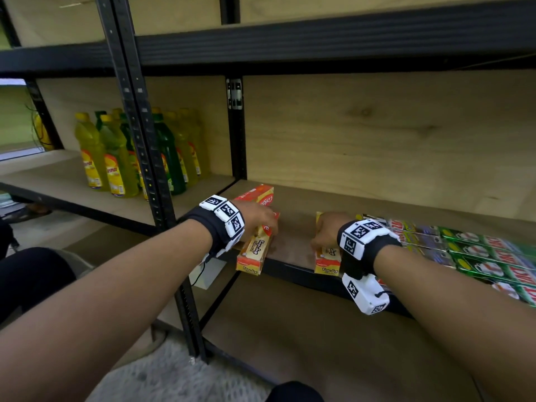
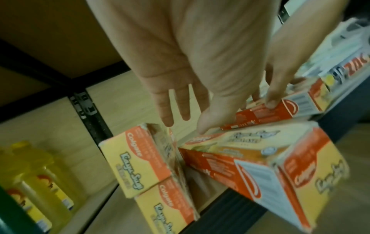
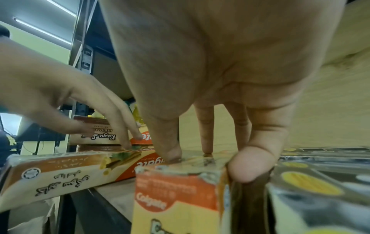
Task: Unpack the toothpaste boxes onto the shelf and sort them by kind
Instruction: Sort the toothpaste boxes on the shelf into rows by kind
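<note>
Yellow-and-orange toothpaste boxes lie on the wooden shelf point(image 1: 293, 248). My left hand point(image 1: 258, 219) rests its straight fingers point(image 2: 208, 121) on top of one box point(image 1: 253, 253) that lies skewed and overhangs the shelf's front edge. Just behind it stands a stack of two like boxes point(image 1: 259, 194). My right hand point(image 1: 327, 230) grips a second yellow box point(image 1: 326, 264), thumb on its top and a finger point(image 3: 250, 166) hooked down its right side. Green-and-silver toothpaste boxes point(image 1: 478, 256) lie in rows right beside it.
Yellow and green bottles point(image 1: 121, 158) stand on the neighbouring shelf to the left, beyond a black upright post point(image 1: 145, 158). A black beam with another shelf runs overhead. A lower shelf board point(image 1: 290, 329) lies beneath. Bare board shows between the two yellow boxes.
</note>
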Motion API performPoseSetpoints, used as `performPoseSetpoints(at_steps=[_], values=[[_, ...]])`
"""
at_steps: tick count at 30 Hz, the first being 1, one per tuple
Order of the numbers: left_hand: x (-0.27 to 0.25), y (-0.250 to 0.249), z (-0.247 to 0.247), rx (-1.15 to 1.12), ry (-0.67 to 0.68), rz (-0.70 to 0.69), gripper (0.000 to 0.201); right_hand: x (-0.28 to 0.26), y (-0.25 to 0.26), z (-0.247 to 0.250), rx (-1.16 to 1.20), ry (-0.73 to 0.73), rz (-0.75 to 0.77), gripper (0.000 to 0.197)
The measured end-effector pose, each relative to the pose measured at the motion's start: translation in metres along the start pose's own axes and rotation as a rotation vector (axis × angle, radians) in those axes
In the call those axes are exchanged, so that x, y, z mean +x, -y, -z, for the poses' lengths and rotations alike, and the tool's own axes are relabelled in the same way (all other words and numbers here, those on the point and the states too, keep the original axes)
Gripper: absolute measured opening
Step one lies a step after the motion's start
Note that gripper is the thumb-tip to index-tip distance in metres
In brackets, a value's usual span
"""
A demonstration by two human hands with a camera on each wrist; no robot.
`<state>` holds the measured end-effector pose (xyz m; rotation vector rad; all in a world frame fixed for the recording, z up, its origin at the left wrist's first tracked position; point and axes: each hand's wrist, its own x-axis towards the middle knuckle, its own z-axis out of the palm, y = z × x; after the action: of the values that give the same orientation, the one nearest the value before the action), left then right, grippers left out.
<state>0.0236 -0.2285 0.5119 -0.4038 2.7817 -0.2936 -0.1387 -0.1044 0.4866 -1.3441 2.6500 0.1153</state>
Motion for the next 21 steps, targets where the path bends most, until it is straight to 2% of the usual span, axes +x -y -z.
performPoseSetpoints(at_steps=[3, 5, 14, 16, 18, 19, 21], values=[[0.001, 0.001, -0.003, 0.066, 0.076, -0.022, 0.075, 0.004, 0.001, 0.001, 0.015, -0.013, 0.046, 0.044], [0.003, 0.003, -0.010, 0.083, 0.073, -0.042, 0.082, 0.002, 0.003, 0.004, 0.015, 0.000, 0.058, 0.046], [0.001, 0.002, -0.021, -0.092, -0.050, -0.100, 0.069, 0.006, 0.019, 0.006, 0.028, 0.009, 0.057, 0.045], [0.001, -0.003, -0.022, -0.125, -0.083, -0.126, 0.066, 0.071, 0.008, -0.018, 0.006, 0.011, 0.056, 0.063], [0.002, -0.008, -0.023, -0.187, -0.126, -0.135, 0.066, 0.104, 0.002, -0.031, -0.069, 0.055, 0.087, 0.081], [0.003, -0.010, -0.024, -0.219, -0.151, -0.132, 0.068, 0.095, 0.006, -0.025, -0.045, 0.057, 0.089, 0.078], [0.006, -0.013, -0.027, -0.268, -0.187, -0.103, 0.071, 0.030, 0.022, 0.004, -0.010, 0.074, 0.155, 0.054]])
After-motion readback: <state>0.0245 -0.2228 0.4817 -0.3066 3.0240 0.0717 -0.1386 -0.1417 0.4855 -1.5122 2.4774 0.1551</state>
